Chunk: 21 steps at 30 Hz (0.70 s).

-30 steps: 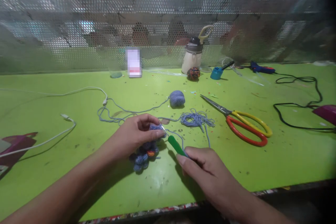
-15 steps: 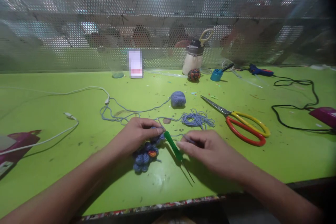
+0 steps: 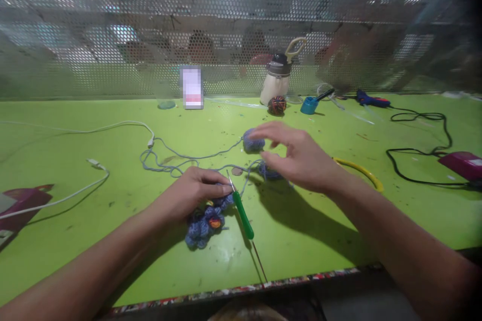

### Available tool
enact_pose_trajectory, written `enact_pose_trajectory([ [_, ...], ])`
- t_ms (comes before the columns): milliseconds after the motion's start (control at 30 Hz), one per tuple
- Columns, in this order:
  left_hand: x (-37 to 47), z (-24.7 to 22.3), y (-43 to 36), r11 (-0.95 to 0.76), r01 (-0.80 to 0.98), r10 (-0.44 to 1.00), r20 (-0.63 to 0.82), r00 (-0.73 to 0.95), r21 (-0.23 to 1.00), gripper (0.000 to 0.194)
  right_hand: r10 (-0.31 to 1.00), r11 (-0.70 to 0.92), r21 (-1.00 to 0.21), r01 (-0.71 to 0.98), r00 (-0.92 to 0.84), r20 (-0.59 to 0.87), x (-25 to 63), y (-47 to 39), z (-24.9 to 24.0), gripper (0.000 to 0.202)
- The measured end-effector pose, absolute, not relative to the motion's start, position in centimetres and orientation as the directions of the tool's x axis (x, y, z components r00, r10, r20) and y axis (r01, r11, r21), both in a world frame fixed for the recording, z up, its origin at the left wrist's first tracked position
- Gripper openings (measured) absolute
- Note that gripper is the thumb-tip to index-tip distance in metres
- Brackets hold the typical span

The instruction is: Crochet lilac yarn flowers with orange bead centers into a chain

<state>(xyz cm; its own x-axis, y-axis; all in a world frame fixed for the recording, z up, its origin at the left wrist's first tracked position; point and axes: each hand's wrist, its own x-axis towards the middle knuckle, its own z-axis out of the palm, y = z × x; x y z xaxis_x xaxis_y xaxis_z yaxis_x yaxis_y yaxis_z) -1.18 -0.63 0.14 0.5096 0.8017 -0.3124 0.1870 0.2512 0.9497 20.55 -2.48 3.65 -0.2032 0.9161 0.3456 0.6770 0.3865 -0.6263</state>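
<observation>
My left hand [image 3: 199, 190] pinches the upper end of a blue crocheted piece [image 3: 205, 228], which has an orange spot in it. A crochet hook with a green handle [image 3: 243, 214] slants down from those fingertips, its metal tip pointing up. My right hand [image 3: 297, 153] is raised with fingers apart and holds nothing. Just beyond its fingertips lies the blue yarn ball [image 3: 251, 141], partly covered by them. Below that hand a loose tangle of blue yarn [image 3: 269, 170] is partly hidden. Strands run from ball and tangle toward the left hand.
Scissors show only a yellow handle [image 3: 363, 173] behind the right forearm. At the back stand a phone [image 3: 193, 88], a bottle [image 3: 276, 83], a dark multicoloured yarn ball [image 3: 277, 105] and a blue pot [image 3: 309, 105]. White cables [image 3: 98, 128] lie left, a black cable [image 3: 402, 180] right.
My right hand has moved up and away from the hook, opened, and now covers much of the scissors and loose yarn. The hook hangs more steeply; my left hand keeps its pinch.
</observation>
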Motion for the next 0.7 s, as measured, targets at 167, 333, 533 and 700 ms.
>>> enact_pose_trajectory([
  [167, -1.3, 0.2, -0.6, 0.261, 0.133, 0.796, -0.291, 0.531, 0.956, 0.008, 0.842, -0.142, -0.972, 0.186, -0.493, -0.218, 18.6, -3.6, 1.7, 0.021],
  [333, -1.2, 0.1, -0.7, 0.276, 0.163, 0.805, -0.32, 0.5, 0.947, 0.008, 0.852, -0.03, -0.909, 0.415, -0.465, -0.24, 21.3, -3.8, 2.3, 0.011],
  [533, -1.4, -0.3, -0.4, 0.16, 0.28, 0.755, -0.3, 0.583, 0.947, 0.006, 0.787, 0.616, -0.401, 0.678, -0.548, 0.283, 20.1, -3.5, 3.6, 0.016],
  [700, -1.4, -0.1, -0.6, 0.008, 0.345, 0.703, -0.25, 0.665, 0.939, 0.009, 0.718, 0.695, -0.421, 0.583, -0.601, 0.352, 17.7, -2.3, 2.0, 0.026],
])
